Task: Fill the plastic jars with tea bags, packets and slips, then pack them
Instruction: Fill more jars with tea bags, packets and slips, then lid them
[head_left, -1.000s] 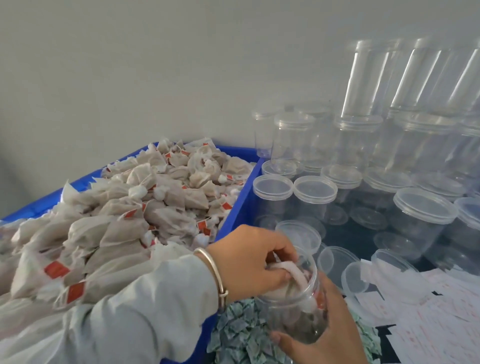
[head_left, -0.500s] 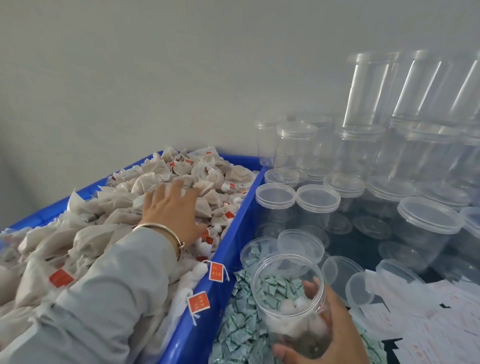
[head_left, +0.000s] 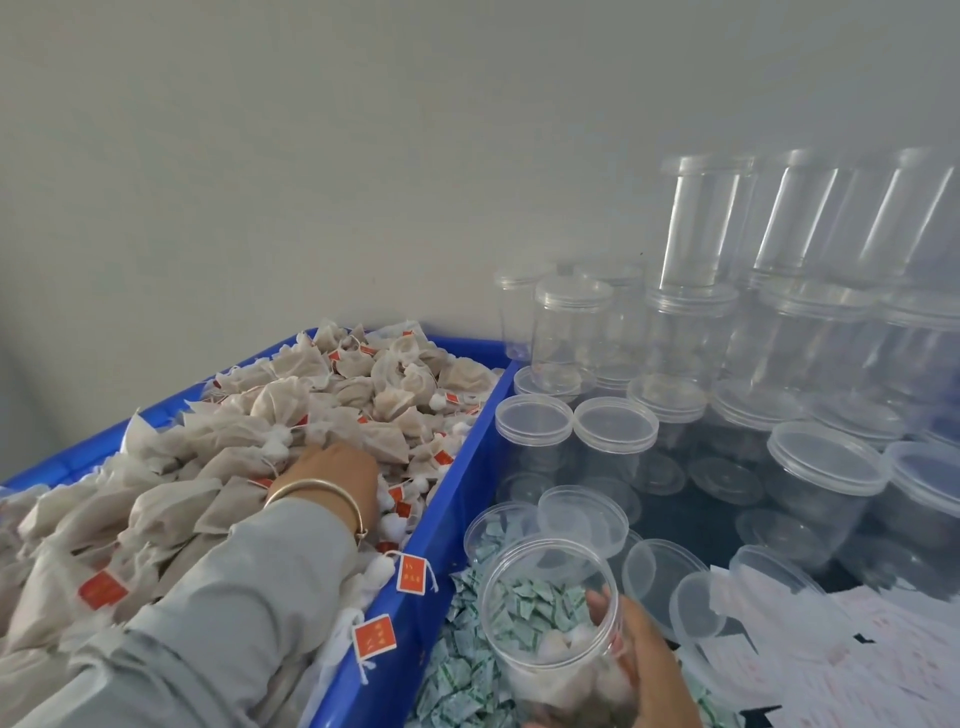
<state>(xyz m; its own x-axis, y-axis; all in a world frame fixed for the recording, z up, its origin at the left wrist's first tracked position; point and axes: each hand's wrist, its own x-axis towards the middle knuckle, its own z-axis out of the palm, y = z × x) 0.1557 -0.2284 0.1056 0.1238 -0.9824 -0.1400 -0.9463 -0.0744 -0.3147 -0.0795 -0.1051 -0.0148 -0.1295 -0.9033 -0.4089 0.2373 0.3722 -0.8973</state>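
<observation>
- The left hand (head_left: 332, 475) had left the open jar (head_left: 550, 618) and dug into the tea bags (head_left: 311, 415); its grip could not be told.
- The right hand (head_left: 644, 670) stayed wrapped round that jar, so filling continued.

**Open jar tilted, bags heaped left**

A clear plastic jar (head_left: 550, 618), lidless and tilted, holds a few tea bags at near centre. Beige tea bags (head_left: 249, 447) with red tags fill the left. Green-white packets (head_left: 462, 680) lie beneath the jar; white slips (head_left: 831, 660) lie right.
</observation>
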